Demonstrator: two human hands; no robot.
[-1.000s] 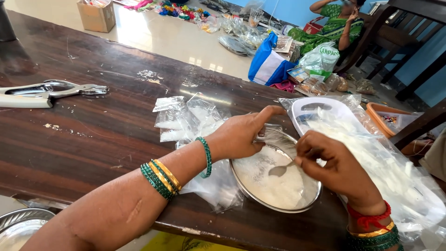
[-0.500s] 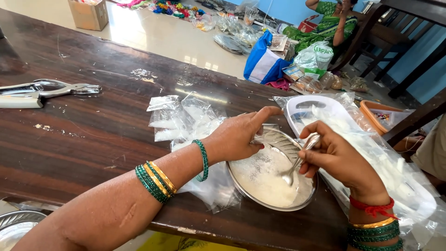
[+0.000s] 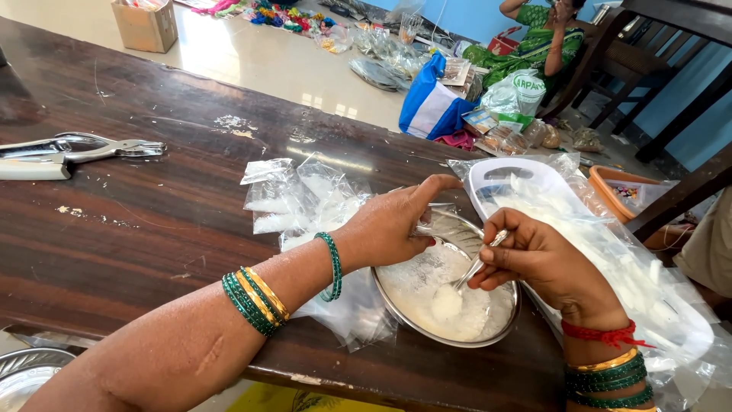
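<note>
While the spoon dips into white powder, both hands work over a steel plate on a dark wooden table.

Left hand [image 3: 393,225] pinches a small clear plastic pouch [image 3: 436,223] between thumb and forefinger, holding it at the far rim of the steel plate [image 3: 404,309]. Right hand [image 3: 545,263] has its fingers curled and pressed together round the handle of a spoon [image 3: 467,278], whose bowl rests in the white powder [image 3: 446,301] heaped in the plate. Filled pouches [image 3: 293,202] lie just left of the plate; a white tray [image 3: 488,179] of empty bags sits to the right; metal pliers [image 3: 84,149] lie well apart.
</note>
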